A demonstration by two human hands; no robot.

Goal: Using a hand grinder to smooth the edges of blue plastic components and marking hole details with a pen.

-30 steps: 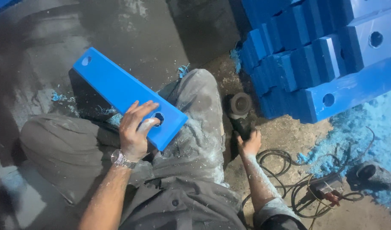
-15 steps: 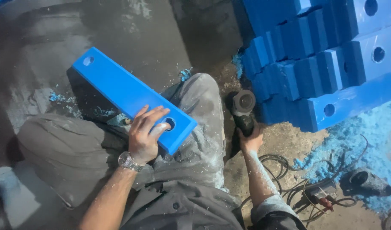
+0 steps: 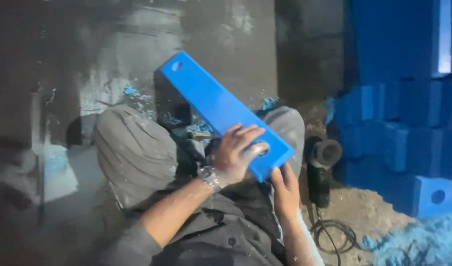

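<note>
A dusty grey floor [image 3: 63, 59] lay under the seated person, with stacked blue blocks [image 3: 403, 148] at the right. A long blue block [image 3: 211, 106] rested slantwise across the knees, seemingly for support. The left hand [image 3: 235, 155] clasped its near end over a hole; the right hand [image 3: 285, 189] gripped the corner below. A dark power tool [image 3: 320, 170] stood just beside.

Stacked blue blocks [image 3: 403, 143] fill the right side, the lowest showing a round hole. A dark power tool [image 3: 320, 170] stands just beside them, its cable [image 3: 334, 234] coiled on the dusty floor [image 3: 368, 212]. Blue shavings [image 3: 423, 244] lie at lower right.
</note>
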